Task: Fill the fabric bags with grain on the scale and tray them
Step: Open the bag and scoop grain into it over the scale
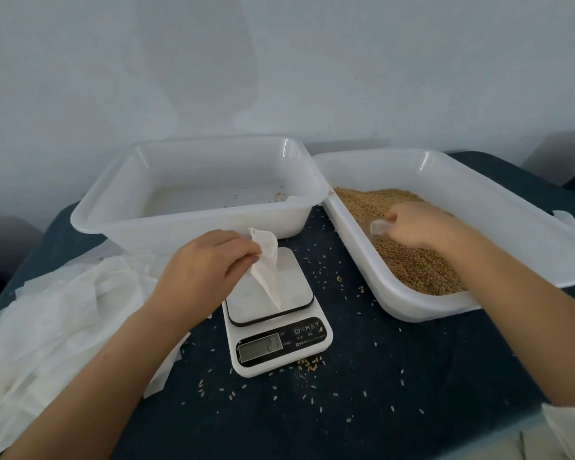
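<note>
Left hand (201, 265) pinches an empty fabric bag (267, 267) by its mouth, tip touching the scale (273, 323); right hand (419, 227) grasps a clear scoop (377, 226) in the grain tray (478, 207); slack mouth may collapse, spilling grain (412, 260) onto the worktop (395, 376).

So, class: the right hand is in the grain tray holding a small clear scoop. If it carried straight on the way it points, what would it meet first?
The right hand points its clear scoop left across the grain. Going straight on, it would probably first meet the grain tray's left wall, though depth is hard to judge.
</note>
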### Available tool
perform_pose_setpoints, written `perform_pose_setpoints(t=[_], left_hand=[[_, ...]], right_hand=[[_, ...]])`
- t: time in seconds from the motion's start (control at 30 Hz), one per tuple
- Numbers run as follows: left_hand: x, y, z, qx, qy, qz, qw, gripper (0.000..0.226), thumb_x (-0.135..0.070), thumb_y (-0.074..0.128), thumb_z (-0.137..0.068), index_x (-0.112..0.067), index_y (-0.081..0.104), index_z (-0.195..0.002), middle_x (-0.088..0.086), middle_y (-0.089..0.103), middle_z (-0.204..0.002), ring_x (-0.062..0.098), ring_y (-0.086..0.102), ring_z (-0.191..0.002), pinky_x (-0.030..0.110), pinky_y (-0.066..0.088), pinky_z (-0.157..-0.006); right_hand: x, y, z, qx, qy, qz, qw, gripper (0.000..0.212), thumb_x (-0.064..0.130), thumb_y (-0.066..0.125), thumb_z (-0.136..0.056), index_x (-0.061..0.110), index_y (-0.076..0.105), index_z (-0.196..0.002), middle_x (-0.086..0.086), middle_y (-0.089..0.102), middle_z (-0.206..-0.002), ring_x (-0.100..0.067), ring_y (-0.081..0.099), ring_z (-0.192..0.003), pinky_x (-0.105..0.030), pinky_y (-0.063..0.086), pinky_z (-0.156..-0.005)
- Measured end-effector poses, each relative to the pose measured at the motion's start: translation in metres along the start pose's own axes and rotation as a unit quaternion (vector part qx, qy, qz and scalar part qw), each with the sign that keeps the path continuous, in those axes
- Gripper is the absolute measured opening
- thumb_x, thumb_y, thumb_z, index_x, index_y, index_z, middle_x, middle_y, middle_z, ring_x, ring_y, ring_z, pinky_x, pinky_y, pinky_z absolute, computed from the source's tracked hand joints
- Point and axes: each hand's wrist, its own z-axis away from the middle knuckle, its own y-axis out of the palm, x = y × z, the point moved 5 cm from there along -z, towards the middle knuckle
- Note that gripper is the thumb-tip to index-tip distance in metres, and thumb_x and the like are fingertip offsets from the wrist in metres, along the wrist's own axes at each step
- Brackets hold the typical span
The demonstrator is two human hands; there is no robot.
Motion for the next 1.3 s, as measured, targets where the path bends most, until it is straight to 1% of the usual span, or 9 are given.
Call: perform_pose_setpoints(t=[0.23, 0.33, 0.53, 0.63, 0.7, 0.8, 0.9, 1.17, 1.3], left_hand=[[0.007, -0.003, 0.002, -0.009, -0.029, 0.018, 0.999, 0.011, -0.003, 0.07, -0.08, -0.008, 0.072, -0.089, -0.001, 0.069, -0.084, 0.018, 0.062, -0.074, 0.032, 0.053, -0.067], [0.006, -0.002, 0.003, 0.002, -0.026, 0.014, 1.0, 0.01, -0.003, 0.07, -0.08, -0.007, 0.073, -0.089, 0.0, 0.069, -0.084, 0.019, 0.062, -0.073, 0.034, 0.053, -0.065], [0.007, -0.002, 0.003, -0.001, -0.032, 0.024, 0.999, 0.01, -0.002, 0.069, -0.081, -0.006, 0.072, -0.089, 0.0, 0.068, -0.082, 0.016, 0.06, -0.072, 0.032, 0.052, -0.066], [0.008, -0.003, 0.003, 0.0, -0.031, 0.019, 0.999, 0.012, -0.002, 0.066, -0.082, -0.005, 0.072, -0.092, 0.002, 0.069, -0.084, 0.02, 0.063, -0.076, 0.032, 0.052, -0.07], [0.011, -0.005, 0.003, 0.001, -0.027, 0.013, 1.0, 0.012, -0.002, 0.066, -0.083, -0.005, 0.072, -0.093, 0.002, 0.069, -0.086, 0.019, 0.064, -0.078, 0.031, 0.052, -0.072], [0.015, -0.007, 0.002, 0.004, -0.028, 0.009, 1.0, 0.012, -0.004, 0.065, -0.084, -0.007, 0.072, -0.093, -0.001, 0.069, -0.087, 0.013, 0.062, -0.079, 0.024, 0.047, -0.073], [0.017, -0.008, 0.003, 0.007, -0.032, 0.005, 0.999, 0.012, -0.004, 0.065, -0.084, -0.008, 0.072, -0.092, -0.004, 0.068, -0.087, 0.009, 0.059, -0.078, 0.017, 0.042, -0.073], [0.015, -0.006, 0.004, 0.002, -0.043, 0.012, 0.999, 0.012, -0.004, 0.066, -0.083, -0.007, 0.071, -0.093, -0.002, 0.068, -0.086, 0.011, 0.059, -0.077, 0.024, 0.047, -0.071], [0.018, -0.006, 0.005, 0.001, -0.067, 0.013, 0.998, 0.009, -0.005, 0.067, -0.083, -0.01, 0.07, -0.09, -0.005, 0.066, -0.08, 0.011, 0.058, -0.071, 0.019, 0.045, -0.067]], right_hand=[[-0.028, -0.002, 0.006, -0.043, -0.013, -0.068, 0.997, 0.047, 0.05, 0.051, -0.093, 0.021, 0.053, -0.129, -0.004, 0.059, -0.125, -0.017, 0.05, -0.09, -0.032, 0.04, -0.078], [-0.033, -0.004, 0.007, -0.065, -0.007, -0.08, 0.995, 0.045, 0.05, 0.053, -0.092, 0.025, 0.053, -0.129, -0.002, 0.06, -0.122, -0.017, 0.053, -0.085, -0.032, 0.041, -0.072], [-0.026, 0.002, 0.006, -0.06, -0.013, -0.065, 0.996, 0.045, 0.048, 0.051, -0.094, 0.02, 0.056, -0.128, -0.005, 0.06, -0.126, -0.016, 0.053, -0.089, -0.028, 0.039, -0.071], [-0.027, 0.003, 0.009, -0.07, -0.017, -0.077, 0.994, 0.041, 0.044, 0.052, -0.095, 0.021, 0.054, -0.129, -0.002, 0.063, -0.111, -0.014, 0.057, -0.079, -0.024, 0.037, -0.059], [-0.029, 0.003, 0.01, -0.074, -0.013, -0.092, 0.993, 0.039, 0.041, 0.054, -0.094, 0.022, 0.055, -0.128, 0.0, 0.062, -0.102, -0.017, 0.061, -0.082, -0.026, 0.042, -0.06], [-0.034, 0.003, 0.009, -0.073, -0.007, -0.092, 0.993, 0.041, 0.04, 0.057, -0.093, 0.024, 0.054, -0.131, -0.002, 0.062, -0.117, -0.013, 0.053, -0.075, -0.029, 0.039, -0.065], [-0.038, -0.001, 0.008, -0.096, 0.0, -0.111, 0.989, 0.042, 0.041, 0.058, -0.091, 0.026, 0.054, -0.13, 0.0, 0.061, -0.11, -0.01, 0.052, -0.071, -0.029, 0.041, -0.066], [-0.037, 0.003, 0.006, -0.084, 0.004, -0.074, 0.994, 0.04, 0.04, 0.058, -0.092, 0.026, 0.057, -0.129, 0.007, 0.053, -0.086, -0.01, 0.058, -0.07, -0.023, 0.036, -0.053], [-0.037, 0.004, 0.007, -0.094, -0.009, -0.087, 0.992, 0.042, 0.041, 0.055, -0.093, 0.028, 0.053, -0.132, 0.002, 0.064, -0.106, -0.011, 0.058, -0.068, -0.026, 0.038, -0.057]])
